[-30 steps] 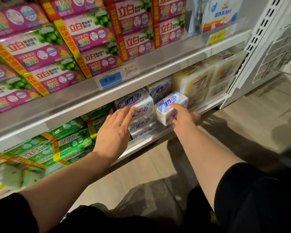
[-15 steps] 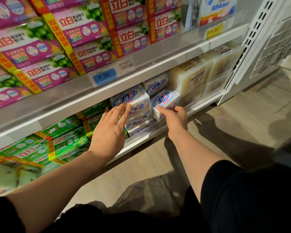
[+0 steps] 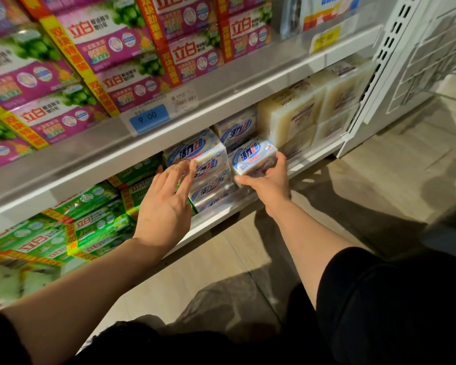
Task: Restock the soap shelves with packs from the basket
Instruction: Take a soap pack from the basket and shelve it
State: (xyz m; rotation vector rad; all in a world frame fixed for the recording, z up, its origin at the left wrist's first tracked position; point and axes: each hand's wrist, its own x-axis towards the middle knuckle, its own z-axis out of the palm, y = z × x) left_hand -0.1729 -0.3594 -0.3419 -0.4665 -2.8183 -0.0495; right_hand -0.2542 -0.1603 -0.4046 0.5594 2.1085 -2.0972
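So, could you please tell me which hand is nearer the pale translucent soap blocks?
Right. The right hand holds a blue-white pack just beside the pale blocks; the left hand is farther left.

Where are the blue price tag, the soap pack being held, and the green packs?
blue price tag (image 3: pixel 148 118), head view, its middle.
held soap pack (image 3: pixel 250 156), head view, top face.
green packs (image 3: pixel 95 227), head view, a front face.
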